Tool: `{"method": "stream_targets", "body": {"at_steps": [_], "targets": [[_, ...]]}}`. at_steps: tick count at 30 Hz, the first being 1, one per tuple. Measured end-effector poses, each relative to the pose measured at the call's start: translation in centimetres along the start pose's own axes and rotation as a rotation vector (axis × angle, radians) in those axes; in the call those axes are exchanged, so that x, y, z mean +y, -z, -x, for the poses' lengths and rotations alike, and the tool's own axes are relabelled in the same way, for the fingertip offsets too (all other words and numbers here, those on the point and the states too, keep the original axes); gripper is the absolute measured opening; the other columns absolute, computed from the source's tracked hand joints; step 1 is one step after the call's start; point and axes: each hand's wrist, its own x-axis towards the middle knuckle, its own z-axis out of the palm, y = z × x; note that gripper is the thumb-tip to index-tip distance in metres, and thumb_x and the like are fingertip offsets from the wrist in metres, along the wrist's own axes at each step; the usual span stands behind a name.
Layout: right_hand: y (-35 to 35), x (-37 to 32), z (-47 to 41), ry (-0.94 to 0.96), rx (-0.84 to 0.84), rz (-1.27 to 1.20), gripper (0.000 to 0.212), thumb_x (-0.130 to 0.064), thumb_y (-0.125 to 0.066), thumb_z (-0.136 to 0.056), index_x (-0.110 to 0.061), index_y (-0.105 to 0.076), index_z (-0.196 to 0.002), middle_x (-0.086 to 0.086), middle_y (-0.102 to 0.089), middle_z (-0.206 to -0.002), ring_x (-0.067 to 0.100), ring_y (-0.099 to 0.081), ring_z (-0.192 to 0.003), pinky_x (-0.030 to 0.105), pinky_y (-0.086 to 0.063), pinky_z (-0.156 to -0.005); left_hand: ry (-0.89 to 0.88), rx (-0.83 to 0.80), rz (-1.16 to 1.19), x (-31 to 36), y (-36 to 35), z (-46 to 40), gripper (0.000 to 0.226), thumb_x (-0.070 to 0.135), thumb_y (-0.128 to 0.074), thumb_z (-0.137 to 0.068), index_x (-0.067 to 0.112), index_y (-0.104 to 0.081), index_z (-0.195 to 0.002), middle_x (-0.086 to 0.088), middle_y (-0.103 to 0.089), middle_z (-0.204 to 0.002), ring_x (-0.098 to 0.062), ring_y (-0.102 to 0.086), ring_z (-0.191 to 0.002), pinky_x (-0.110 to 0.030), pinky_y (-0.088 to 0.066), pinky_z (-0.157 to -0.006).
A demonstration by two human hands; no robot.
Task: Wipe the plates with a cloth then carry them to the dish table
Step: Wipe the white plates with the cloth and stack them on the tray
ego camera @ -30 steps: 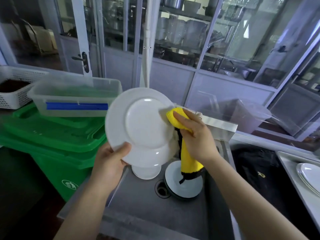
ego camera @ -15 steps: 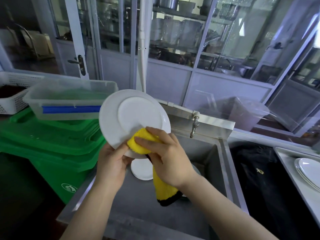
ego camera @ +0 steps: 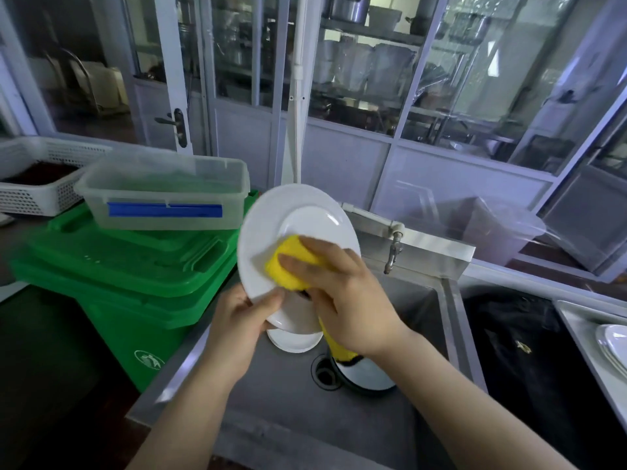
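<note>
1. The left hand [ego camera: 242,325] is gripping the white plate [ego camera: 268,232] by its lower rim, tilted above the sink [ego camera: 278,415].
2. The right hand [ego camera: 342,300] is clutching the yellow cloth [ego camera: 288,262], pressing it against the plate's face.

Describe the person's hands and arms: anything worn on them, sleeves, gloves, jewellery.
Both the left hand and the right hand are bare, with no gloves. No ring, watch or bracelet shows. Both forearms are uncovered all the way to the picture's bottom edge, so no sleeve is in view. No markings are visible.
</note>
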Motion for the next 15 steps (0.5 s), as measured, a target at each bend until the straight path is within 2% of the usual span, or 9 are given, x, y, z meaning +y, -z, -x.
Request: {"method": "stream_targets", "body": {"at_steps": [3,6,9,10,12,14,15], "targets": [[0.1,1.5,1.3,0.012,0.012,-0.011,0.046,-0.002,-0.052,-0.085,-0.024,-0.066,-0.122,0.004,-0.052,-0.138,0.035,-0.056,-0.102,0.033,-0.042,-0.094,0.019,0.010,0.060,0.6,0.9,-0.1,0.024,0.011,-0.066,-0.071,0.015,-0.076,-0.092,-0.007,-0.075,-0.094,-0.019,-0.071,-0.085,-0.031,-0.057,-0.064],[1.2,3.2,0.6,-0.171,0.095,0.035,0.048,0.003,-0.051,-0.086,-0.023,-0.064,-0.124,0.008,-0.050,-0.140,0.043,-0.051,-0.111,0.031,-0.035,-0.099,0.045,-0.010,0.011,1.0,1.1,-0.1,0.023,0.013,-0.067,-0.068,0.013,-0.075,-0.090,-0.008,-0.075,-0.092,-0.021,-0.069,-0.085,-0.033,-0.058,-0.064],[1.7,2.8,-0.9,-0.256,0.188,0.083,0.047,0.004,-0.053,-0.087,-0.021,-0.063,-0.126,0.010,-0.048,-0.142,0.043,-0.049,-0.110,0.028,-0.030,-0.096,0.037,-0.051,-0.034,1.1,0.5,0.3,0.035,0.028,-0.074,-0.059,0.016,-0.076,-0.093,-0.005,-0.075,-0.092,-0.019,-0.070,-0.086,-0.033,-0.057,-0.064],[1.6,2.1,-1.1,-0.219,0.190,0.089,0.046,0.002,-0.056,-0.087,-0.022,-0.063,-0.125,0.011,-0.048,-0.142,0.043,-0.050,-0.108,0.027,-0.029,-0.095,0.027,-0.049,-0.044,1.2,0.2,0.4,0.034,0.030,-0.073,-0.058,0.020,-0.077,-0.091,-0.003,-0.076,-0.091,-0.018,-0.071,-0.085,-0.032,-0.057,-0.064],[1.0,0.8,-0.7,-0.031,0.156,0.105,0.040,-0.007,-0.062,-0.087,-0.022,-0.066,-0.123,0.011,-0.051,-0.140,0.040,-0.054,-0.101,0.028,-0.032,-0.096,0.007,-0.039,-0.028,1.3,0.2,0.5,0.027,0.022,-0.073,-0.063,0.023,-0.078,-0.089,-0.003,-0.076,-0.090,-0.017,-0.071,-0.084,-0.029,-0.057,-0.063],[0.3,0.0,0.4,0.135,0.110,0.104,0.036,-0.012,-0.054,-0.089,-0.024,-0.067,-0.120,0.008,-0.052,-0.139,0.035,-0.055,-0.096,0.033,-0.039,-0.098,0.007,-0.029,0.028,1.5,0.4,0.5,0.025,0.012,-0.065,-0.070,0.022,-0.078,-0.090,-0.004,-0.076,-0.091,-0.017,-0.072,-0.084,-0.030,-0.058,-0.064],[0.3,0.2,0.8,0.153,0.109,0.097,0.038,-0.012,-0.048,-0.090,-0.025,-0.068,-0.120,0.006,-0.052,-0.139,0.034,-0.055,-0.095,0.035,-0.043,-0.096,0.012,-0.028,0.045,1.6,0.6,0.5,0.027,0.011,-0.062,-0.072,0.022,-0.078,-0.090,-0.005,-0.076,-0.091,-0.018,-0.071,-0.084,-0.030,-0.058,-0.066]]}}
